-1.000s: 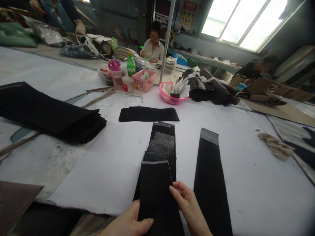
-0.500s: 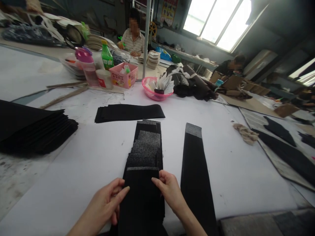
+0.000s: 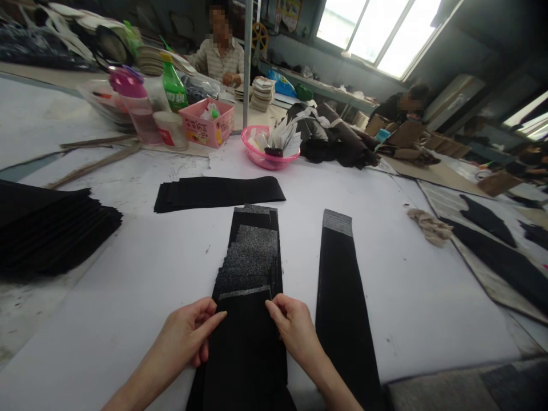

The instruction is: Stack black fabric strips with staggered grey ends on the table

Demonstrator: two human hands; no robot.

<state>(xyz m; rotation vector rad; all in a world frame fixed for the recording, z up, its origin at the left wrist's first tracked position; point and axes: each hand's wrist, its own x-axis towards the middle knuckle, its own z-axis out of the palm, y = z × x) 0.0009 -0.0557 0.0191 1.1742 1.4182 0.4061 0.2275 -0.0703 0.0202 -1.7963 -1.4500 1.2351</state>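
A pile of black fabric strips (image 3: 254, 251) with speckled grey ends lies in front of me, the ends staggered like steps. On top is one black strip (image 3: 244, 348) with a thin grey edge. My left hand (image 3: 188, 331) pinches its left side between thumb and fingers. Opposite, my right hand (image 3: 293, 325) grips the right side near the top corner. To the right lies a neat stack of black strips (image 3: 345, 297) with grey ends fanned at the top. Beyond the pile, folded black strips (image 3: 218, 193) lie crosswise.
A thick stack of black sheets (image 3: 51, 228) sits at the left. Farther back stand a pink basket (image 3: 272, 161), a pink box (image 3: 208, 125), a green bottle (image 3: 173, 85) and dark cloth (image 3: 338, 137). A crumpled rag (image 3: 429, 225) lies right. A person (image 3: 220, 54) works across the table.
The top strip's grey edge has gone from nearly level to slightly slanted, its left end lower. Both hands keep their hold. The camera view has shifted slightly.
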